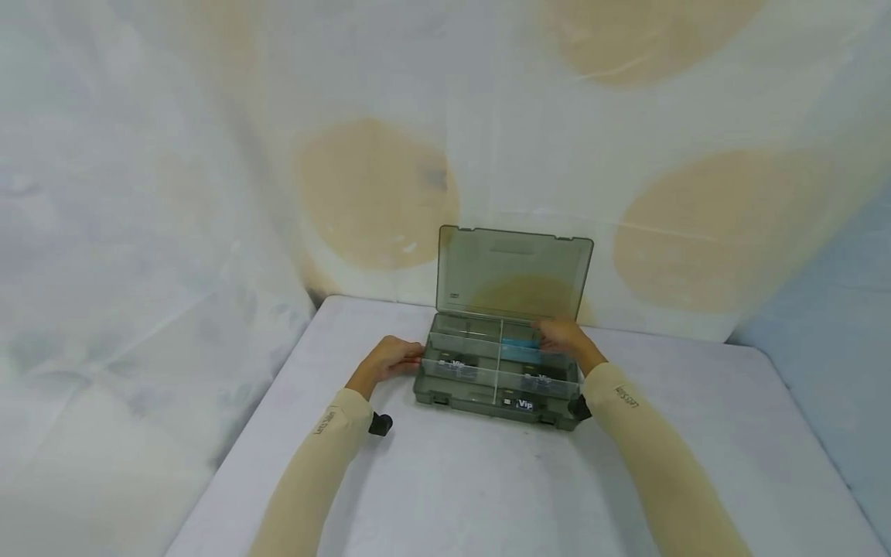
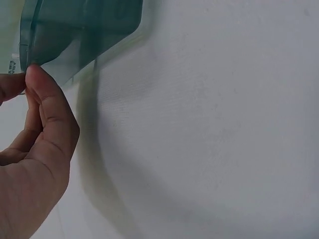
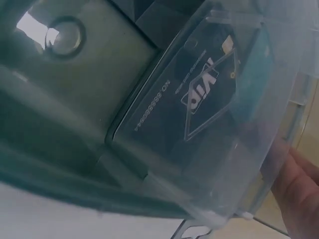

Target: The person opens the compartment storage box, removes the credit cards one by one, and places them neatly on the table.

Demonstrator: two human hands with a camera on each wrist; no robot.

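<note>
Head view: a lidded box (image 1: 497, 379) sits open on the table (image 1: 452, 480). The left hand (image 1: 390, 360) pinches its left edge; the right hand (image 1: 564, 336) reaches inside, grip unclear.

Left wrist: thumb and finger pinch the box (image 2: 75, 35) edge.

Right wrist: a clear card case (image 3: 219, 114) fills the view, fingers (image 3: 299, 189) at its edge.

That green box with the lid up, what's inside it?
The open box is split into compartments holding black cards marked Vip and a blue item. The right hand covers part of the back right compartment, hiding what lies beneath.
</note>
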